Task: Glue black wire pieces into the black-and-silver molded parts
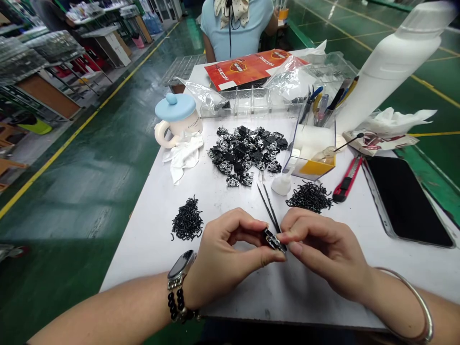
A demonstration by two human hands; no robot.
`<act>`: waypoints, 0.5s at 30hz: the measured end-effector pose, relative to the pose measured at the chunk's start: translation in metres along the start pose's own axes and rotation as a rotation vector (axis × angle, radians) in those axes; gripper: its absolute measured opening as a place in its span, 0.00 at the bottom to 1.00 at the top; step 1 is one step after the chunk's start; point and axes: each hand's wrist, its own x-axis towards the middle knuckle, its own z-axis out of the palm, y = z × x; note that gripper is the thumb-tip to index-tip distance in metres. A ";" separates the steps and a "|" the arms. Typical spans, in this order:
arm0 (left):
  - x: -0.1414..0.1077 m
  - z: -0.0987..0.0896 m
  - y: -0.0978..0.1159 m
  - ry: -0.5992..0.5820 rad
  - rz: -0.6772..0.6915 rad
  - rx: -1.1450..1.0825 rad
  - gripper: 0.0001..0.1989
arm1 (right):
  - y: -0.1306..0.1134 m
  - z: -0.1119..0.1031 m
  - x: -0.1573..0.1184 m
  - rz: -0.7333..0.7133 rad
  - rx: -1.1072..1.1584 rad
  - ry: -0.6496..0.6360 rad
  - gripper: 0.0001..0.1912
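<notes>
My left hand (230, 258) pinches a small black part with silver metal (274, 241) between thumb and fingers, just above the table's near side. Close against the part's right side, the fingertips of my right hand (327, 249) are pressed together; whatever they grip is too small to make out. Dark tweezers (269, 208) point away from me behind the fingers, and their near end is partly hidden. Farther back is a heap of similar black and silver parts (247, 148). Small black curved pieces form one pile at left (187, 219) and another pile at right (310, 196).
A lidded mug (179, 120) and crumpled tissue (185, 155) stand left. At right are a tool holder (312, 148), a red utility knife (348, 179), a phone (408, 199) and a tall white bottle (391, 72). Clear trays (247, 100) line the back; a person (237, 28) is beyond.
</notes>
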 end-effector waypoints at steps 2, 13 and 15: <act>-0.001 -0.001 -0.001 0.006 0.077 0.055 0.18 | -0.001 0.001 -0.001 -0.024 -0.020 0.018 0.09; -0.005 -0.003 -0.006 -0.014 0.407 0.257 0.22 | -0.006 0.005 -0.005 -0.155 -0.067 -0.003 0.15; -0.005 -0.004 -0.006 -0.012 0.425 0.274 0.22 | -0.006 0.006 -0.005 -0.175 -0.089 -0.013 0.16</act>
